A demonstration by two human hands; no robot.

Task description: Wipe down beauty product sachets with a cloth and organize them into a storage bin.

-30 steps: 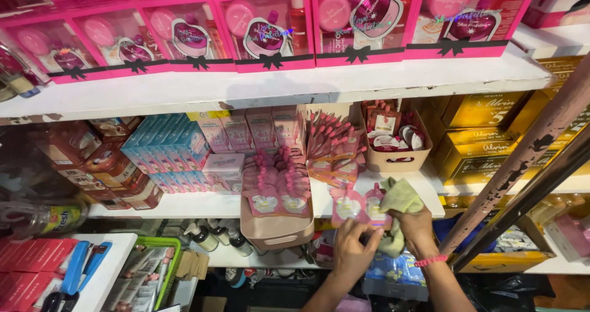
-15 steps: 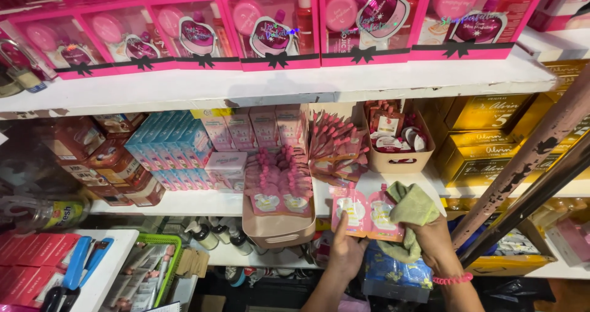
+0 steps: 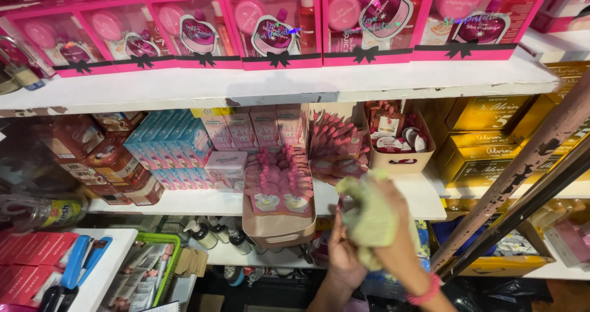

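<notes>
The pale green cloth (image 3: 369,220) is hanging bunched in front of the middle shelf (image 3: 424,195), its long axis running from 12 o'clock down to 6 o'clock. The right hand (image 3: 393,226) is clamping its grip on the cloth, fingers curled together over it. The left hand (image 3: 344,250), at 8 o'clock of the cloth, is touching its lower edge; whether that grip is holding something cannot be told. A tray of pink pouches (image 3: 279,189) is sitting at 9 o'clock.
</notes>
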